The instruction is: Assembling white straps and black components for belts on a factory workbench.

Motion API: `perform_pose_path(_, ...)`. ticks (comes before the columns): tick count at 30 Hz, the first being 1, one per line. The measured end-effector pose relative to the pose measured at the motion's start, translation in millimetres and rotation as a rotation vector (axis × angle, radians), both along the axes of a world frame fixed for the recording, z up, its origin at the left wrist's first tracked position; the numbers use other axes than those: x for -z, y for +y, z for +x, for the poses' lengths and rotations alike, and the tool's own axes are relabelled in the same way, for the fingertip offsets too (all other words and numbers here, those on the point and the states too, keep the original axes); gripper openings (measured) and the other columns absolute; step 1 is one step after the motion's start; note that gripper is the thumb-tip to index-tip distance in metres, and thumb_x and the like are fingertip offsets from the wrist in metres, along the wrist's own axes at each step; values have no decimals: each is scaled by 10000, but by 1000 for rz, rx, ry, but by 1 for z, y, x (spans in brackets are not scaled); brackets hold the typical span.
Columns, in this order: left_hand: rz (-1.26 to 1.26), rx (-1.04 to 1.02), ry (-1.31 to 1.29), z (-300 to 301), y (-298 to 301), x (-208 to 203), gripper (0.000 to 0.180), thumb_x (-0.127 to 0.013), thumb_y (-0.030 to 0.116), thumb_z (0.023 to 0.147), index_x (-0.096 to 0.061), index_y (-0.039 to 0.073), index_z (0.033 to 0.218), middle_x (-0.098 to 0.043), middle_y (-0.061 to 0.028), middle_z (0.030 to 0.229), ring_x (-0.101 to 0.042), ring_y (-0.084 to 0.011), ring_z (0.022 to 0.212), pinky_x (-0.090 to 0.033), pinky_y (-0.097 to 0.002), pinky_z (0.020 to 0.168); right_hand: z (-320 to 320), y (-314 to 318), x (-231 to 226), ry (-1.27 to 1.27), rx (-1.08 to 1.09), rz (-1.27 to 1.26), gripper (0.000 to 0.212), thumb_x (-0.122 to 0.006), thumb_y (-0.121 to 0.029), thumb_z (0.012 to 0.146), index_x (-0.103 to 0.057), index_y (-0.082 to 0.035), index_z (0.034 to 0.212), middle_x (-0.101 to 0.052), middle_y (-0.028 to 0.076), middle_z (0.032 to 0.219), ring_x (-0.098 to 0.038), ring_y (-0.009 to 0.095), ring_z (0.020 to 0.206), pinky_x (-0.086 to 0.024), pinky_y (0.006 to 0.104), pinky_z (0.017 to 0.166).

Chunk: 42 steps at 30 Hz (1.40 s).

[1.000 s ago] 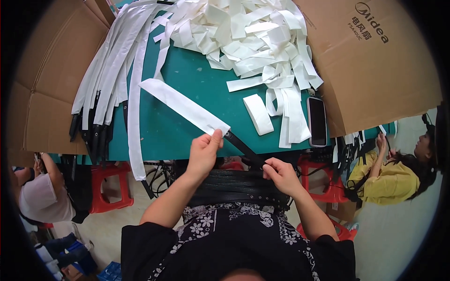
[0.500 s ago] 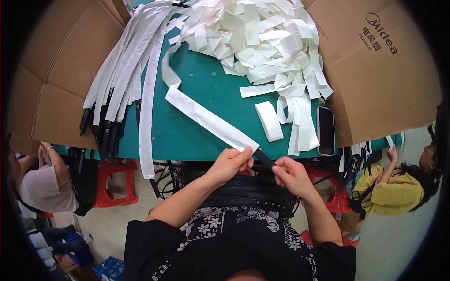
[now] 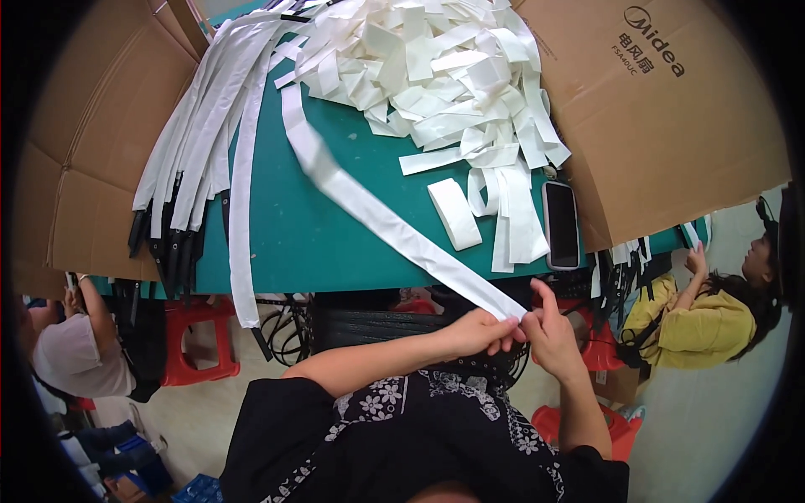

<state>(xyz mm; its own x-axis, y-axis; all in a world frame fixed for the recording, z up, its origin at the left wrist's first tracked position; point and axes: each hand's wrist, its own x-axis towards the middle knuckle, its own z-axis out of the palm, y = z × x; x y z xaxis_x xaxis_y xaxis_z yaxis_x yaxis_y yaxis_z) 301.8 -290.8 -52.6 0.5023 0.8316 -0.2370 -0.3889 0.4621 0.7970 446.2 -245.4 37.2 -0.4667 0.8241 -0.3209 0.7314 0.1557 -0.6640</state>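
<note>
A long white sleeve [image 3: 402,243] runs from the table's far left down to my hands over the near edge. My left hand [image 3: 482,333] pinches the sleeve's near end between thumb and fingers. My right hand [image 3: 549,339] meets it there, thumb and curled fingers closed on the same end, the index finger raised. The black strap inside this sleeve is hidden by my hands. Left of it, several black straps with eyelets [image 3: 173,264] stick out of long white sleeves [image 3: 201,159] hanging over the table edge.
A heap of white strips [image 3: 436,75] covers the far middle of the green table [image 3: 335,243]. A folded white band [image 3: 454,215] and a phone [image 3: 562,226] lie near the right. Cardboard boxes [image 3: 662,151] flank the table. Black straps [image 3: 360,327] lie below its edge. People sit on both sides.
Both hands have moved right and down, pulling the sleeve nearly straight across the table. The black strap end that showed between my hands is now out of sight.
</note>
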Motion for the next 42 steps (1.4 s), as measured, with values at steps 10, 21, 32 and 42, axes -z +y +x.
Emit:
perform_pose_path(10, -10, -2, 44, -22, 3, -9, 392, -422, 335, 916, -591, 35, 729, -432, 41, 513, -399, -52, 474, -366, -203, 479, 31, 4, 22, 404, 74, -376, 354, -443, -47, 877, -325, -35, 1211, -454, -8, 686, -426, 53, 620, -351, 184, 558)
perform_pose_path(21, 20, 89, -8, 2, -8, -11, 392, -408, 345, 920, -535, 46, 701, -419, 23, 519, -387, -65, 456, -339, -213, 452, 1, -17, 42, 523, 146, -317, 483, -240, -329, 917, -340, -25, 1278, -443, 58, 996, -449, 95, 771, -358, 197, 672)
perform_pose_path(32, 80, -340, 108, -49, 9, -10, 399, -385, 317, 927, -445, 78, 613, -430, 17, 538, -434, -73, 491, -378, -213, 465, 68, -8, 58, 383, -9, -517, 225, -422, -160, 914, -523, 5, 1030, -569, 19, 758, -537, 95, 716, -424, 231, 697)
perform_pose_path(42, 94, -140, 107, -49, 1, -16, 331, -441, 302, 915, -473, 80, 671, -458, 30, 597, -423, -55, 494, -390, -199, 471, 80, -17, 38, 337, 103, -404, 139, -485, -125, 885, -559, -8, 890, -500, -15, 579, -436, 52, 497, -345, 187, 461)
